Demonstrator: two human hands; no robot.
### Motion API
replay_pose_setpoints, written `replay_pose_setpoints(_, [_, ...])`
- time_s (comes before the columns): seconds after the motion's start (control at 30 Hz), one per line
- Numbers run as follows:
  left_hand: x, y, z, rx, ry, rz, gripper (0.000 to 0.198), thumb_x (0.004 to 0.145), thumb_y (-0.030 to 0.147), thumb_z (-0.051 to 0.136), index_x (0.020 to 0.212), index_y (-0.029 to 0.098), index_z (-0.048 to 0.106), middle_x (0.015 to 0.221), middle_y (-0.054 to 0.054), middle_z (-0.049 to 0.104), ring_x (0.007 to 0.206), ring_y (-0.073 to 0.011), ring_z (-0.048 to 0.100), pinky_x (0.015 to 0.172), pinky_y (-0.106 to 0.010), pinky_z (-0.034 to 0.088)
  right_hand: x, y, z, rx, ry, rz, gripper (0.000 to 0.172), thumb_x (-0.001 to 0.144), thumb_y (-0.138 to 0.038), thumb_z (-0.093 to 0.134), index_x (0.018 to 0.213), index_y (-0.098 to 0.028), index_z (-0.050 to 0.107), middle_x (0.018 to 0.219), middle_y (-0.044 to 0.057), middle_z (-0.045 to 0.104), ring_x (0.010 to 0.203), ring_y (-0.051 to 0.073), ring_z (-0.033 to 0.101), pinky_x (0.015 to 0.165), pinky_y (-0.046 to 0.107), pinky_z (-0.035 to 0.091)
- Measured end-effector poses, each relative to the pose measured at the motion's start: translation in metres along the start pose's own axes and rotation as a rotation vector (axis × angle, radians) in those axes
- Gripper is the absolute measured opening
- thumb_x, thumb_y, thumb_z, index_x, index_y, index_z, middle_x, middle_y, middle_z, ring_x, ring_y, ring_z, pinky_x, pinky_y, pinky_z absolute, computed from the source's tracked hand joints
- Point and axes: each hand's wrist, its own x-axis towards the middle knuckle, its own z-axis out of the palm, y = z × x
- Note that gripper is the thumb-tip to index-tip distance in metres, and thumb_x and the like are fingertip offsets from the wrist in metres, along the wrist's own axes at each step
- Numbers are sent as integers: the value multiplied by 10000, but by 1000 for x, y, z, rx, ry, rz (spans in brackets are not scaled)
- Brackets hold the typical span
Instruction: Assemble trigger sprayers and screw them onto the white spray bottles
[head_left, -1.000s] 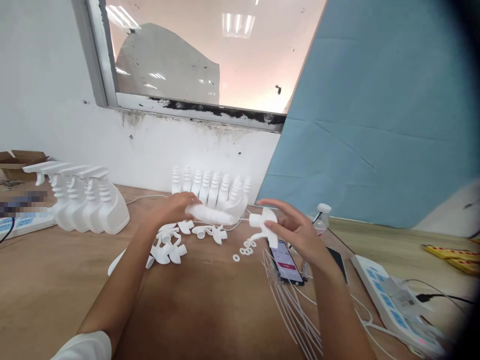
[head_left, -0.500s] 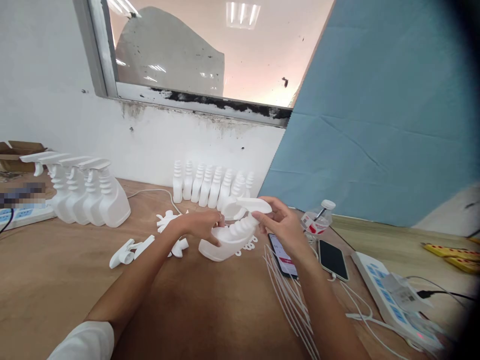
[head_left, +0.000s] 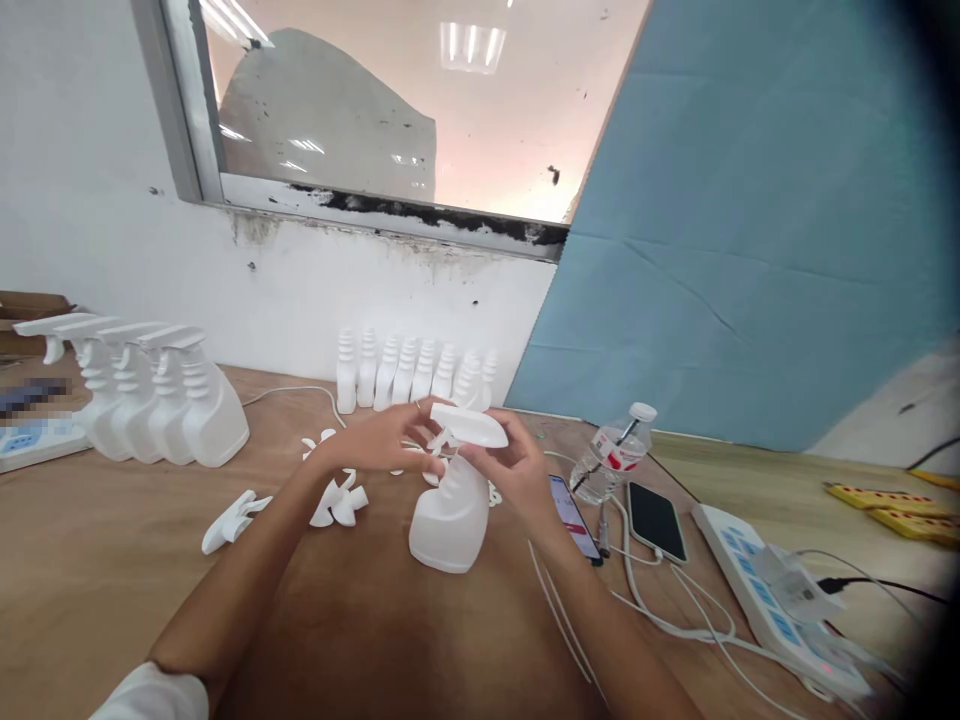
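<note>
Fingers of the right hand (head_left: 517, 460) pinched the sprayer (head_left: 471, 428), the thumb on its near side and the others curled behind it. Those of the left hand (head_left: 386, 440) were bent around the neck of the bottle (head_left: 451, 528), the thumb just under the sprayer's trigger; how firmly they pressed, I could not tell, since part of the hand's far side was hidden. In the head view the bottle stood almost upright in front of the person, the sprayer over its neck; whether the two were fully joined did not show.

Loose sprayers (head_left: 341, 502) lay on the table (head_left: 352, 640) near the left forearm, one of them farther left. Washers (head_left: 494, 494), mostly covered, lay just beside the right hand. Thin tubes (head_left: 557, 612) stretched out near the right forearm, which partly covered them. Along the wall (head_left: 300, 310) stood a row of bare-necked bottles (head_left: 386, 372); at the left, four topped bottles (head_left: 214, 428) stood side by side. To the right were a lit phone (head_left: 574, 522), a water bottle (head_left: 616, 455), a dark phone (head_left: 658, 522) with a cable plugged in, and a power strip (head_left: 772, 598).
</note>
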Motion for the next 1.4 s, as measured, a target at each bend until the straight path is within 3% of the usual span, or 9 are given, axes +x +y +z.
replay_pose_setpoints(0.13, [-5,18,-2,30,322,95,299,894,376,556,1131,199,596,984,-48,666,828,-143,635,733,-255,513,-7,14,16,187,62,62,392,747,-396,741,1056,-241,556,1013,28,639,911,183,603,784,279,494])
replay_pose_setpoints(0.2, [-5,21,1,92,376,146,236,890,331,568,1063,186,634,1000,-48,673,849,-141,635,758,-249,513,-12,18,23,237,18,116,376,785,-439,693,1057,-224,549,1001,54,663,862,194,622,731,293,500])
replay_pose_setpoints(0.33, [-6,23,2,64,343,119,200,885,288,576,1021,160,649,910,-43,680,764,-121,629,702,-228,508,-20,17,25,365,-154,172,356,841,-509,585,1002,-193,557,878,85,671,761,215,636,607,311,490])
replay_pose_setpoints(0.43, [-8,26,0,49,343,71,178,877,270,580,971,140,655,821,-33,663,686,-106,605,645,-215,495,-20,16,22,428,-209,168,425,804,-565,579,993,-185,551,873,107,662,761,245,642,567,331,495])
replay_pose_setpoints(0.63, [-9,27,0,59,344,74,163,866,265,587,946,140,652,804,-25,648,674,-104,599,625,-210,489,-17,19,23,412,-146,125,335,777,-377,707,958,-220,472,776,37,656,650,186,626,574,305,494])
replay_pose_setpoints(0.77, [-10,29,1,69,343,78,152,869,246,574,953,144,649,795,-20,644,687,-108,606,629,-209,489,-19,19,24,457,-187,108,354,812,-444,651,1015,-219,467,824,48,657,668,185,625,584,308,498])
replay_pose_setpoints(0.9, [-11,35,0,93,350,53,107,852,214,576,901,146,643,840,-21,650,707,-111,622,661,-214,500,-18,19,24,399,-135,123,378,781,-413,702,1020,-224,477,811,30,653,658,175,618,591,297,493])
replay_pose_setpoints(1.03, [-12,36,0,102,342,28,107,859,221,568,904,155,640,837,-19,655,703,-112,620,657,-215,500,-17,20,24,414,-149,134,395,794,-503,650,1012,-202,516,808,54,651,666,191,618,599,319,502])
replay_pose_setpoints(1.4, [-10,27,-2,74,318,45,120,867,241,577,912,153,645,832,-17,642,713,-106,605,660,-216,490,-15,26,23,486,-175,176,337,780,-402,681,1008,-217,515,774,30,642,653,185,608,585,305,489])
